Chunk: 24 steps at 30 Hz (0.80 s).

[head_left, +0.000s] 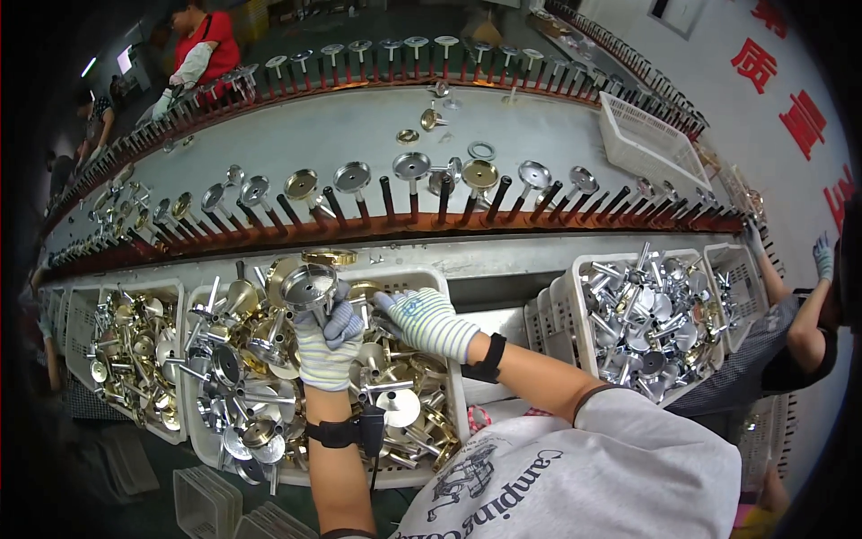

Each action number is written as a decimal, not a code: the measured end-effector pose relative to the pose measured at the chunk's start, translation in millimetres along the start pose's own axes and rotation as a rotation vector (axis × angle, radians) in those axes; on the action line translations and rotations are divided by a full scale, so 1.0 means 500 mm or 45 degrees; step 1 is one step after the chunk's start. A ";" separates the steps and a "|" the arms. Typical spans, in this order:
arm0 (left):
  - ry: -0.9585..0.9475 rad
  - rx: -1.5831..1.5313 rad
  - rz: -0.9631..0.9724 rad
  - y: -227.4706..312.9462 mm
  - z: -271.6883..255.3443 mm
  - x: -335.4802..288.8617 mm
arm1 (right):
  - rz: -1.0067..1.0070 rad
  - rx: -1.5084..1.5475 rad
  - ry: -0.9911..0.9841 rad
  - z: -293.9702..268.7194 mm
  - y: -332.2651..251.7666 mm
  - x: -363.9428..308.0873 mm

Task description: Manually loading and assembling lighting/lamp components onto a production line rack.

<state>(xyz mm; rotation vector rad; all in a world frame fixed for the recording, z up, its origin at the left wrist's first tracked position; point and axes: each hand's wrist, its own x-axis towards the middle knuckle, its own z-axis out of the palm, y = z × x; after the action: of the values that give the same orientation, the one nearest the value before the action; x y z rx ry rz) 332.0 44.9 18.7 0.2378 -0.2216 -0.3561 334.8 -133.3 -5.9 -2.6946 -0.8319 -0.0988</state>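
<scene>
My left hand (328,349), in a striped glove with grey fingertips, is closed round the stem of a silver metal disc with a stem (307,286). The disc faces up above a white basket (456,359) heaped with loose silver and gold disc parts. To its right, my right hand (429,319), gloved alike, reaches over the basket's far side with fingers together and bent down. Its fingertips are beside a gold disc (364,289); what they grip is hidden. Another gold disc (330,258) shows just beyond my left hand.
Ahead, a long grey table (305,130) is edged with dark red pegs, many carrying discs. Baskets of gold parts (135,350) and silver parts (651,328) flank mine. A white crate (651,144) stands at the table's far right. One person in red (211,45) works across; another person's arm (808,314) is at right.
</scene>
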 end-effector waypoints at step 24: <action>-0.038 -0.036 -0.030 0.001 -0.014 -0.004 | 0.346 1.444 0.376 0.003 0.034 -0.005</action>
<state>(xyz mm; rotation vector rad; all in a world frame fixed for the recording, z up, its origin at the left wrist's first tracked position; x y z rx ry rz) 332.2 47.3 12.1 0.2075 -0.2432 -0.3859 342.4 -147.4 -12.7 -1.6274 -0.2603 0.0365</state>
